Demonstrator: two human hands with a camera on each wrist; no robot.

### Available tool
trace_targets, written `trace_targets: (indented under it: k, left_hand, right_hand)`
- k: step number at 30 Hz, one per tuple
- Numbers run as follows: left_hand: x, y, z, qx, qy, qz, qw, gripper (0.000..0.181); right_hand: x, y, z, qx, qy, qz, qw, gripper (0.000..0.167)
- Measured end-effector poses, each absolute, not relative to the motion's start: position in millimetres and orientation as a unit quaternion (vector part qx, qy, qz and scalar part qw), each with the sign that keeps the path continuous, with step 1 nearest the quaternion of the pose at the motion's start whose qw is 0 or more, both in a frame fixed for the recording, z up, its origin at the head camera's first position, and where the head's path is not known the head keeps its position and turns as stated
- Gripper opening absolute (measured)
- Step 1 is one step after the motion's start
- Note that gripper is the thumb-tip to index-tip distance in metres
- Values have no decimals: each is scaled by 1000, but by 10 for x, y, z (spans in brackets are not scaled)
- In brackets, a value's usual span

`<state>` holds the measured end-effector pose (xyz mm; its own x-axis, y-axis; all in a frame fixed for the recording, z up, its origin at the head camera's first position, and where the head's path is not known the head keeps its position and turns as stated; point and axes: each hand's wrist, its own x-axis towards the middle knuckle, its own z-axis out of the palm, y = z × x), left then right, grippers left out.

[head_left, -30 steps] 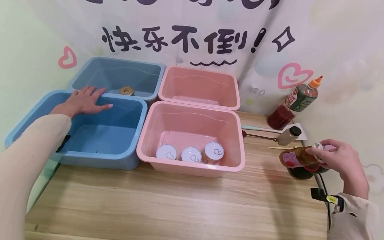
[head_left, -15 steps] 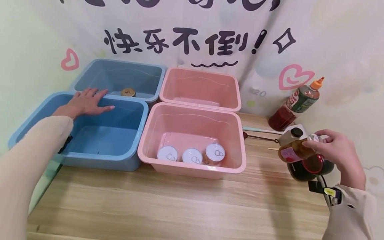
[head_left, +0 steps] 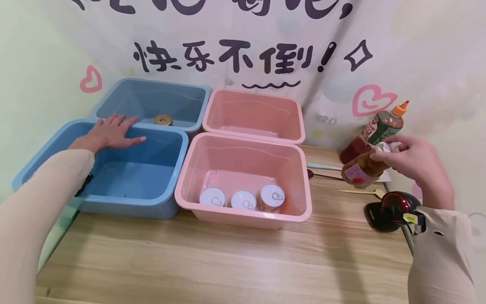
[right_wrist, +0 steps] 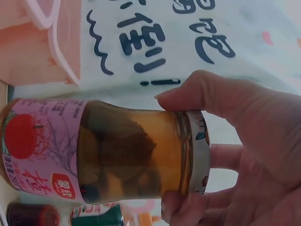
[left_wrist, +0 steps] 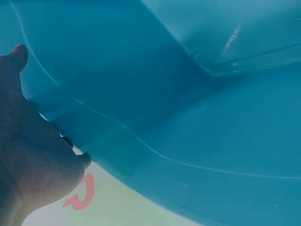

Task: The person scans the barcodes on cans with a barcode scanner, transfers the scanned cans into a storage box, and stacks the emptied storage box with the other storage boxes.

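Note:
My right hand (head_left: 421,166) pinches a glass jar (head_left: 360,169) by its lid end, tilted, in the air in front of the sauce bottle (head_left: 383,126). In the right wrist view the jar (right_wrist: 127,150) has a pink label with a red fruit, and thumb and fingers of the hand (right_wrist: 254,141) grip around its patterned lid. Fingers spread, my left hand (head_left: 108,134) rests on the back rim of the front blue bin (head_left: 133,200). The left wrist view shows that hand (left_wrist: 42,141) at the bin's rim (left_wrist: 127,186).
The front pink bin (head_left: 243,216) holds three cans. Behind stand a pink bin (head_left: 254,95) and a blue bin (head_left: 163,84) with a gold-topped can (head_left: 163,120). At the right lie a gold utensil (head_left: 358,191), other long utensils and a black-and-red device (head_left: 395,209).
My right hand has carried the jar up and leftward, from near the black device to in front of the sauce bottle. The left hand stays on the rim.

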<state>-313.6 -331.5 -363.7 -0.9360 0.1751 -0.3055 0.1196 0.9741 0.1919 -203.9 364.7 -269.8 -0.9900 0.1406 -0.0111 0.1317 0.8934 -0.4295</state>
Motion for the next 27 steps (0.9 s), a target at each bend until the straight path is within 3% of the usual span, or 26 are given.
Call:
trace_targets:
  k: [13,27]
  left_hand:
    - [-3143,-3309,-3658,78,980,85,160,91]
    - [-3126,-3306,-3637,76,981,84,159,91]
  right_hand:
    - [-2575,3057,-2492,34,-976,209,45,53]
    - [-3033,2437,-2386,70,-973,221,-7,55]
